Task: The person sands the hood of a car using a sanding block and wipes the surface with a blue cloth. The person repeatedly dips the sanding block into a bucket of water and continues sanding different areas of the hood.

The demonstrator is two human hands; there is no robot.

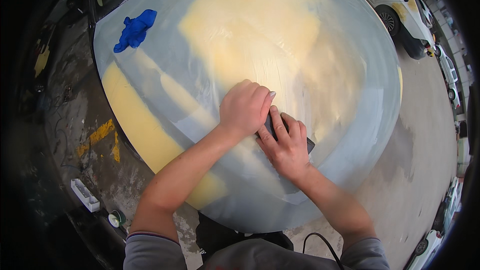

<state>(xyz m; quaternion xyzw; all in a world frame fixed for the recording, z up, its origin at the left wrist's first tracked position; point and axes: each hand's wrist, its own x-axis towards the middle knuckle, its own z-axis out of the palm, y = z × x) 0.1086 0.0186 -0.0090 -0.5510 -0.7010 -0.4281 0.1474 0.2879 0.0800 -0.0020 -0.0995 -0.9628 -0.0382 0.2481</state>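
Observation:
Below me lies a car hood (330, 135), grey with pale yellow patches of filler. Near its middle, a dark sanding block (311, 145) rests on the surface, slanting from upper left to lower right. My left hand (243, 108) is closed over the block's upper end, and a small pale tip pokes out beside its thumb. Slightly lower and to the right, my right hand (287, 147) presses on the block with its fingers along the top. Both hands hide most of the block.
A crumpled blue cloth (135, 31) lies at the hood's far left. On the floor at lower left are a white tray-like box (85, 195) and a round tub (116, 218). A white car (400, 7) stands beyond at right. A black cable (320, 237) loops near my right arm.

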